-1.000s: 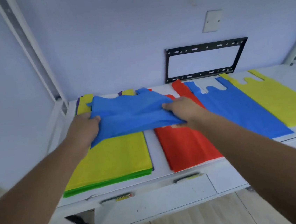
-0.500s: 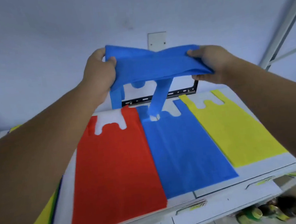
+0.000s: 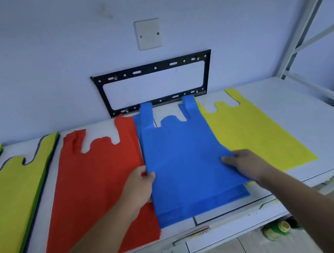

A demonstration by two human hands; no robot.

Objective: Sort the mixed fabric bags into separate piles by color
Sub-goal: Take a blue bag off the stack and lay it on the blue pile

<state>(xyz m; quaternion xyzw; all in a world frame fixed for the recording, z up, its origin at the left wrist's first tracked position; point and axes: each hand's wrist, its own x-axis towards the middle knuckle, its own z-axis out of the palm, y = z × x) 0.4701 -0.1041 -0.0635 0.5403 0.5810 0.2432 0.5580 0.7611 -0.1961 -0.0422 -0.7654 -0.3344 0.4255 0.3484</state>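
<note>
Blue bag [image 3: 184, 165] lies flat, mid-table, handles toward the wall, stacked on another blue bag [image 3: 202, 211] whose bottom edge sticks out below it. Left hand [image 3: 140, 187] pinches the top bag's left edge, thumb [image 3: 149, 175] on top, fingers tucked under. Right hand [image 3: 246, 166] grasps the right edge, fingers laid over the fabric, thumb hidden underneath; the edge is lifted slightly there. Red bag [image 3: 98, 185] just left of the blue, edges touching, partly under the left forearm. Yellow bag [image 3: 253, 133] just right, with the blue overlapping its near corner. Far left: mixed stack [image 3: 10, 194], yellow on top, green and dark blue edges showing below. All on a white table [image 3: 303, 99] with a drawer front [image 3: 224, 233] at the near side. Black metal bracket [image 3: 151, 68] on the wall behind, blue handles touching its lower bar; white wall plate [image 3: 148, 34] above it.
</note>
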